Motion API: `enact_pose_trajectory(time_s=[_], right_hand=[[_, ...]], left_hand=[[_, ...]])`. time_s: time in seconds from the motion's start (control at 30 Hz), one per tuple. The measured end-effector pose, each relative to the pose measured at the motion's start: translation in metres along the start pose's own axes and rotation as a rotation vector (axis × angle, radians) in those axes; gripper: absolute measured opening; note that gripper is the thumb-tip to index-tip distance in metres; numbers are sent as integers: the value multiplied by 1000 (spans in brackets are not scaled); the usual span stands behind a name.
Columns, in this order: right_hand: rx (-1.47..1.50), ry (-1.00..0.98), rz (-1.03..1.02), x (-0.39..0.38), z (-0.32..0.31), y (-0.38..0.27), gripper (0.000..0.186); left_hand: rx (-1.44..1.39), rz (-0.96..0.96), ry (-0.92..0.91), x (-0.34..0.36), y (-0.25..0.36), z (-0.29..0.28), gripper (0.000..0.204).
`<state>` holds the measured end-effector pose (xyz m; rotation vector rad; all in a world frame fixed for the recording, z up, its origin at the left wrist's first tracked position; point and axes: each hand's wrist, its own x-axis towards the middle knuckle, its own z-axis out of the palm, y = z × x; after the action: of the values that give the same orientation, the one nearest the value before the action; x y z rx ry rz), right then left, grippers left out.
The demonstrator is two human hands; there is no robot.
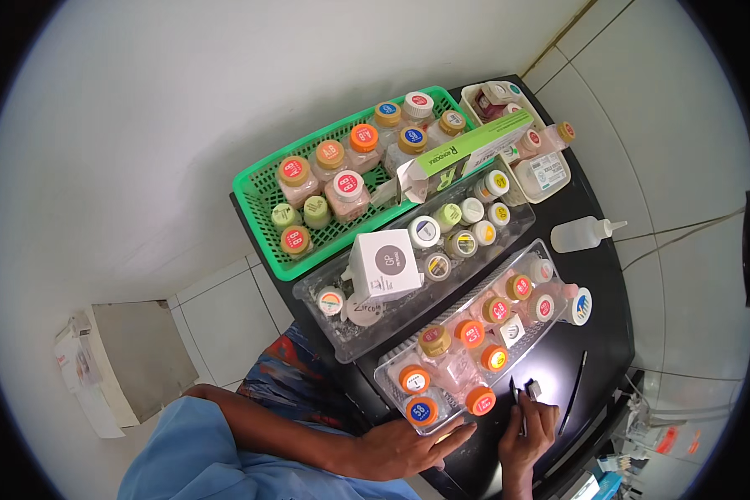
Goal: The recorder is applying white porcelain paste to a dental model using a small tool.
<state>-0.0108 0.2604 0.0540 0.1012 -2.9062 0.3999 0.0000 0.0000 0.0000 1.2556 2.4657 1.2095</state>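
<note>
A black table (610, 350) bears a green basket (290, 272) at the far left, a clear tray (339, 343) midway and a smaller tray (383, 379) nearer, all holding jars (363, 138). The left hand (412, 448) is by the smaller tray's near end, fingers extended; I cannot tell whether they grip anything. The right hand (529, 429), near right, has fingers closed round a thin tool (514, 390), left of a black stick (573, 392).
</note>
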Motion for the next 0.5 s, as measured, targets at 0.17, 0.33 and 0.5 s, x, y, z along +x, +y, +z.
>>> enact_pose_trajectory(time_s=[0.17, 0.33, 0.5], right_hand=[[-80, 69, -107, 31, -18, -18, 29], [187, -27, -287, 140, -66, -85, 29], [11, -445, -465, 254, -24, -153, 30]], left_hand=[[173, 76, 89, 10, -7, 2, 74], [32, -16, 85, 8, 2, -3, 73], [-21, -69, -18, 9, -8, -5, 79]])
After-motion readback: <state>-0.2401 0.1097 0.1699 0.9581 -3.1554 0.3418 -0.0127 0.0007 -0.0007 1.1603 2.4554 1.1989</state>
